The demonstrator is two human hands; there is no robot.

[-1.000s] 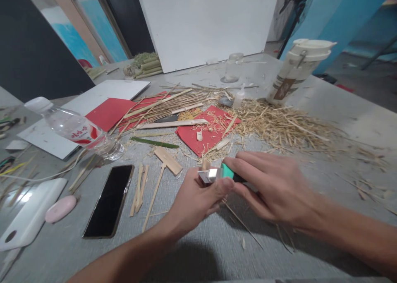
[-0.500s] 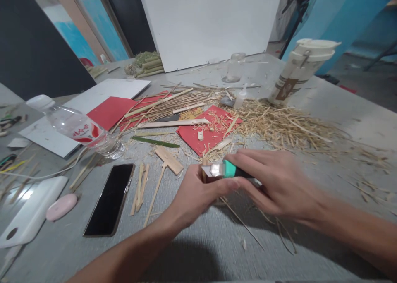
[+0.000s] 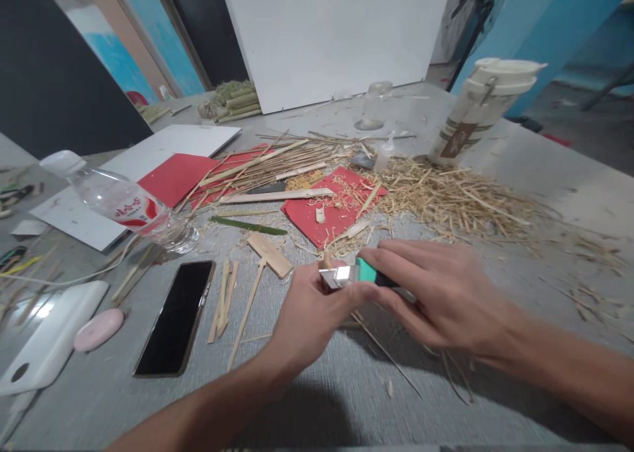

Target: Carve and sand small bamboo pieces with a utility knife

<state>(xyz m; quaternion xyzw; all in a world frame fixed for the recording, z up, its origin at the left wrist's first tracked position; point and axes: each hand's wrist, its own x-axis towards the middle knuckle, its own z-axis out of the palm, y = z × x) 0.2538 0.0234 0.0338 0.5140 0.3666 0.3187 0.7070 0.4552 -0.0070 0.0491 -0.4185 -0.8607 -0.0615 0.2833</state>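
Observation:
My right hand (image 3: 430, 290) is closed around a utility knife (image 3: 367, 271) with a green and black handle, its blade pointing left. The blade lies across the top of a small light-brown wooden piece (image 3: 326, 260), which my left hand (image 3: 317, 313) grips; most of that piece is hidden by my fingers. My left thumb reaches along the blade to the knife's handle. Just left of my hands lie a flat bamboo piece (image 3: 270, 255) and a thin bamboo stick (image 3: 246, 314). Beyond my hands is a red sheet (image 3: 310, 222) scattered with shavings.
A phone (image 3: 174, 320), a pink oval case (image 3: 98, 330) and a white power bank (image 3: 54, 336) lie at left. A water bottle (image 3: 123, 201) stands behind them. Straw (image 3: 446, 197) spreads at right, near a lidded jar (image 3: 483, 112) and a glass jar (image 3: 375, 105).
The knife blade has tilted and now catches more light, with its tip slightly further left. My hands have barely shifted, and the other things lie as before.

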